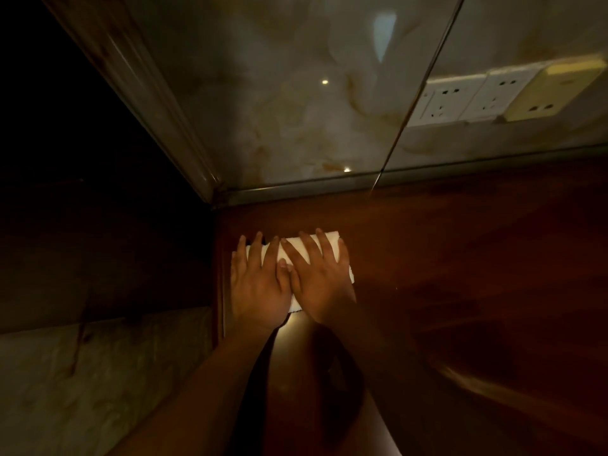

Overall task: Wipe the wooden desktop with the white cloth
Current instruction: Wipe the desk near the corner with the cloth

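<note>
A folded white cloth (297, 246) lies flat on the dark reddish wooden desktop (460, 258), close to its left edge and a short way from the back wall. My left hand (256, 284) presses on the cloth's left part, palm down with fingers spread. My right hand (320, 274) lies beside it on the cloth's right part, also flat with fingers apart. The two thumbs touch in the middle. Most of the cloth is hidden under the hands; only its far edge, right edge and a bit of its near edge show.
A glossy marble-pattern wall (279, 110) rises behind the desktop, with a metal strip at its foot. White wall sockets (460, 100) sit at the upper right. The desktop's left edge (218, 291) drops off to a dim floor (98, 373). The scene is dark.
</note>
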